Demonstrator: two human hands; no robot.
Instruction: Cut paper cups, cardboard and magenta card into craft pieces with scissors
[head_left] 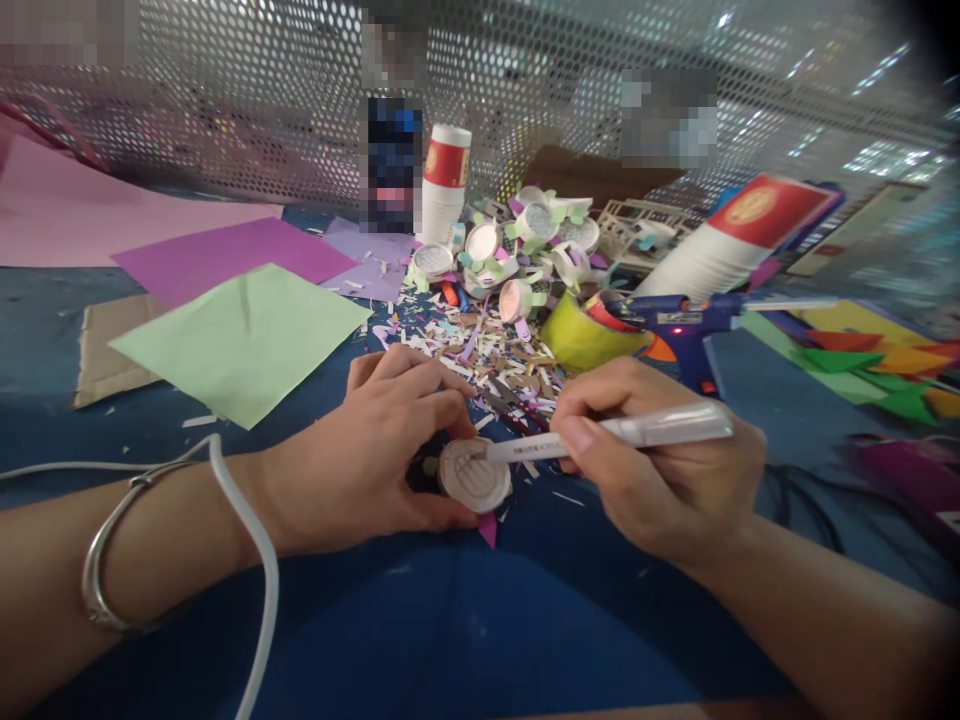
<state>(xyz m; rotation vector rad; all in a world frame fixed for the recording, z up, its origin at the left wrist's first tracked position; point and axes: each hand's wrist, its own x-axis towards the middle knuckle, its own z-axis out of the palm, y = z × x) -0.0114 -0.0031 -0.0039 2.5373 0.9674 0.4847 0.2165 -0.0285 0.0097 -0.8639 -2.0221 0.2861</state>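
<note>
Right hand (664,465) holds the white marker (541,446), left hand (379,435) pinches the paper-cup base (480,488). Brace it firmly; draw lightly.

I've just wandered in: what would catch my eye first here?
Probably the white pen in the right hand, its tip at a small pale disc held by the left hand, near the centre. Behind them lies a scatter of paper scraps, with a blue glue gun to the right.

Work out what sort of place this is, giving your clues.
Probably a paper-craft workspace: there is a blue glue gun, a pale green paper sheet and a litter of cut paper scraps.
</note>
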